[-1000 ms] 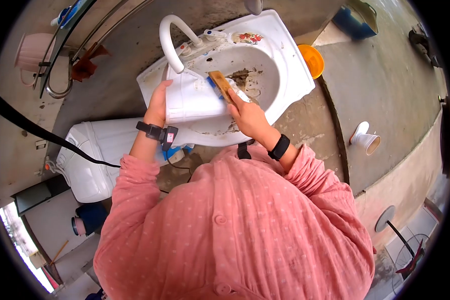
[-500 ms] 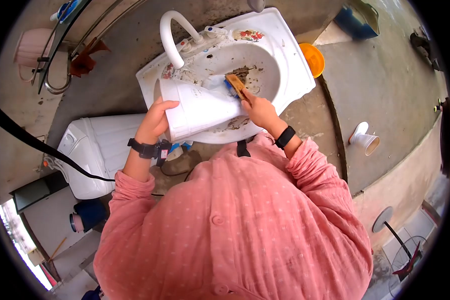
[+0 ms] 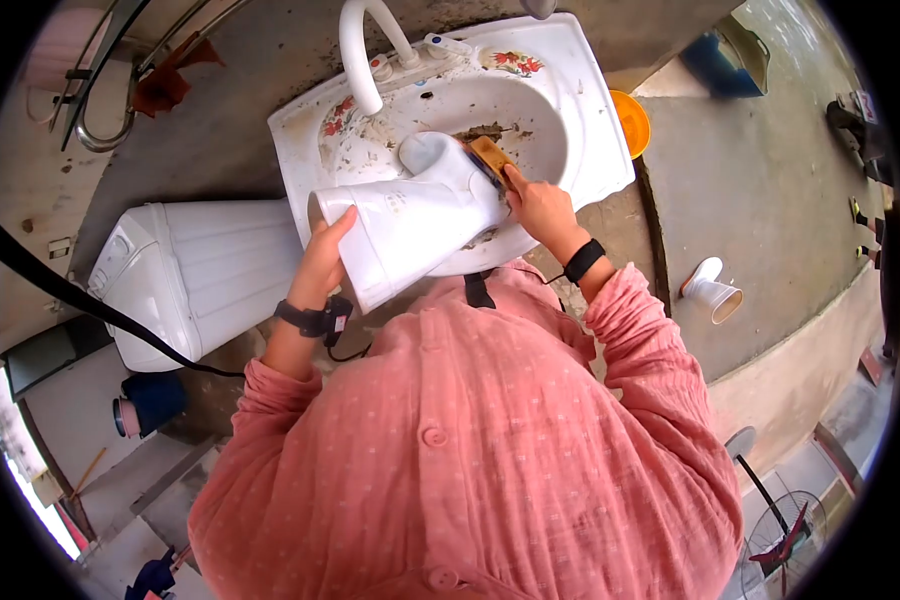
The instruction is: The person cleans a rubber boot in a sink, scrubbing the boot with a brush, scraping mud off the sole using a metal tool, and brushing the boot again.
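A white rubber boot lies on its side over the sink, its shaft opening toward the left and its foot in the basin. My left hand grips the boot at the rim of the shaft, thumb on top. In my right hand is a wooden brush, whose dark bristles are against the boot near the heel and sole. Brown dirt lies in the basin behind the brush. The white curved faucet rises at the back of the sink.
A white washing machine stands left of the sink. Beside the sink's right edge is an orange basin. A second white boot is on the floor at right. Farther back are a blue tub and, lower right, a fan.
The boot has turned so its foot shows more in the basin and its shaft tilts lower. My right hand with the brush has moved right. The view has shifted slightly.
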A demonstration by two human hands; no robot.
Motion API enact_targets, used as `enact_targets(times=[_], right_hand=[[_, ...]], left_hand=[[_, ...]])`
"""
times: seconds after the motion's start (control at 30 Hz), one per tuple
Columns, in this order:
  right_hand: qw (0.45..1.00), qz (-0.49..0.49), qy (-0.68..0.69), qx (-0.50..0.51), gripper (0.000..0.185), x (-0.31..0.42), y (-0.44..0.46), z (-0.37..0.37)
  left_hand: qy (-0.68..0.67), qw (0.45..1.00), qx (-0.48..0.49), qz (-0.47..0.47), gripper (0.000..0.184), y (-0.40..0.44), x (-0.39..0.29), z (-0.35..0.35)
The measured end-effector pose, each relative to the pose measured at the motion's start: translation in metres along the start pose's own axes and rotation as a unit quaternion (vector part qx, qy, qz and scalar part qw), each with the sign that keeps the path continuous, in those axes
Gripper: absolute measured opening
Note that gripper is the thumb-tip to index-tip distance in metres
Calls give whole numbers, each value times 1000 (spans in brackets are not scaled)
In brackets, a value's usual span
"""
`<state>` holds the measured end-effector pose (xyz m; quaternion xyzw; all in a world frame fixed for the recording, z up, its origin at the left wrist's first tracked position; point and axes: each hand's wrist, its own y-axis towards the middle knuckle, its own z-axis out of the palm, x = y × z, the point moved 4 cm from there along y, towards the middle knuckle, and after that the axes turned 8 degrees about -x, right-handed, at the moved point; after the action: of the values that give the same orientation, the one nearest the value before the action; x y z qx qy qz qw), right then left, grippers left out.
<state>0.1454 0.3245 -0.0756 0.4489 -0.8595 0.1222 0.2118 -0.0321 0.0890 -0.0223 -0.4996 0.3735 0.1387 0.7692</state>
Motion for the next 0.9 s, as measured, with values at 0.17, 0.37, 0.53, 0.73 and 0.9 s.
enact_targets(times=[0.17, 0.37, 0.53, 0.73, 0.9], right_hand=[[989, -107, 66, 78, 45, 42, -28, -15], [987, 117, 99, -37, 44, -28, 17, -15], [949, 180, 237, -105, 47, -45, 3, -17], [917, 248, 305, -66, 50, -36, -19, -1], [864, 256, 418, -116, 49, -21, -35, -13]], left_hand=[[28, 999, -15, 7, 41, -7, 4, 1], [38, 996, 76, 1, 55, -22, 17, -11], [450, 834, 283, 151, 76, -53, 5, 21], [358, 909, 183, 112, 51, -46, 1, 52], [15, 993, 62, 100, 45, -35, -30, 32]])
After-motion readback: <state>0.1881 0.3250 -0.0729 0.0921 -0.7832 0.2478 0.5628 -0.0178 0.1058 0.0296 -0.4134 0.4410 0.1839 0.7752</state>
